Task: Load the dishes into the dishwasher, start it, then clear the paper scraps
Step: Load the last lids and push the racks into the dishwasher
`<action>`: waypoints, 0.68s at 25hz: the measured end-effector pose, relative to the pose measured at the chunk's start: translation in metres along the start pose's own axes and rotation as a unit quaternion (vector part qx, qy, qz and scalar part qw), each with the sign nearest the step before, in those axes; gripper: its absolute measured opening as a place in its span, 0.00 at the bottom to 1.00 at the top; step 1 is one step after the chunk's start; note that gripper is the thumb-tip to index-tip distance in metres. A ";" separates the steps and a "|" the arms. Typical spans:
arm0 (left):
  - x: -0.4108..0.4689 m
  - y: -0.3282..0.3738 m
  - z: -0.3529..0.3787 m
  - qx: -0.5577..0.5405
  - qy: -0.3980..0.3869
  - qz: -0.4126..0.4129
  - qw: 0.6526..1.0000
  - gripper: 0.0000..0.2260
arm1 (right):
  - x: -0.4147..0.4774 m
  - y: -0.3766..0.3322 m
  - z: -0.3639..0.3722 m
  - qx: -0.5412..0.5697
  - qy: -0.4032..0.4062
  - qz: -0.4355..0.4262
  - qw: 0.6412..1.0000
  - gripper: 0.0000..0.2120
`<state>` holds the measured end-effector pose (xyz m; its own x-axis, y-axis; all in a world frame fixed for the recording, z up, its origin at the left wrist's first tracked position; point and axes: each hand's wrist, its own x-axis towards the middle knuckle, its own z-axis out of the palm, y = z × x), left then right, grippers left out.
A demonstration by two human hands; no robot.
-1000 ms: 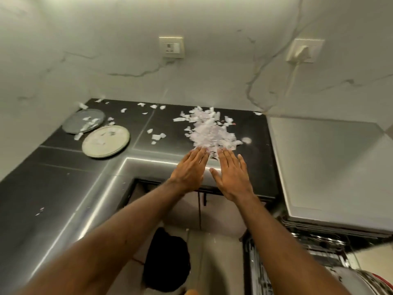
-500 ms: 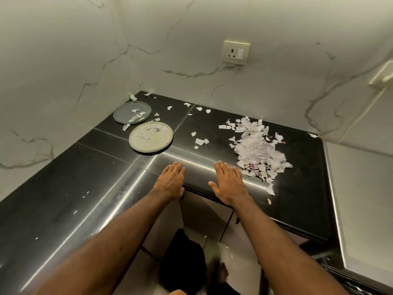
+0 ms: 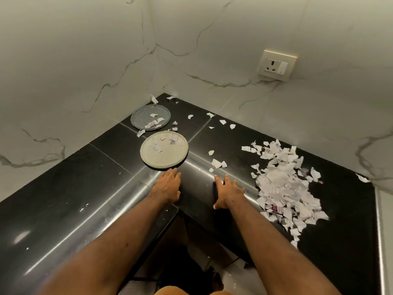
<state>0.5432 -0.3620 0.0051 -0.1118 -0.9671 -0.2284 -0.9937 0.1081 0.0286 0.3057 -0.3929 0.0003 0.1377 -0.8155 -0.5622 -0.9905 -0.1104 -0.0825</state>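
Observation:
A cream plate [image 3: 168, 156] lies flat on the black L-shaped counter [image 3: 89, 188], with a grey plate [image 3: 144, 114] behind it in the corner; paper scraps lie on both. My left hand [image 3: 169, 185] is flat over the counter, its fingertips almost at the cream plate's near rim. To the right, my right hand [image 3: 228, 192] has its fingers spread and holds nothing. A big heap of torn paper scraps [image 3: 282, 186] covers the counter right of that hand. Loose scraps [image 3: 217, 163] lie between the plates and the heap.
Marble walls meet at the corner behind the plates, and a wall socket [image 3: 276, 64] sits on the right-hand wall. The counter's inner edge drops to cabinets and the floor below my forearms. A white surface [image 3: 386, 231] borders the counter at far right.
The view has swung left, away from the open dishwasher. Both hands have left the near edge of the scrap heap and shifted left; the left hand has reached the cream plate's rim.

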 end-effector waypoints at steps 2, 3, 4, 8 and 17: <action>0.017 -0.006 -0.005 -0.010 0.005 -0.024 1.000 0.35 | 0.015 -0.006 -0.010 -0.021 -0.060 0.006 0.998 0.62; 0.026 -0.008 -0.006 -0.023 0.007 -0.039 0.999 0.35 | 0.022 -0.008 -0.014 -0.038 -0.084 0.012 0.996 0.61; 0.033 -0.011 -0.007 -0.039 0.004 -0.058 0.998 0.34 | 0.031 -0.012 -0.017 -0.052 -0.112 0.024 0.992 0.59; 0.056 -0.015 -0.002 -0.084 -0.024 -0.108 0.990 0.32 | 0.048 -0.029 -0.018 -0.068 -0.165 0.036 0.983 0.46; 0.059 0.030 0.007 -0.068 0.022 -0.067 0.995 0.18 | 0.058 -0.036 -0.065 -0.261 -0.250 -0.005 0.932 0.30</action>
<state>0.5070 -0.4141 -0.0144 0.0244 -0.9802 -0.1967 -0.9898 -0.0513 0.1330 0.3492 -0.4727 0.0240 0.0034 -0.4603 -0.8878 -0.8386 -0.4850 0.2482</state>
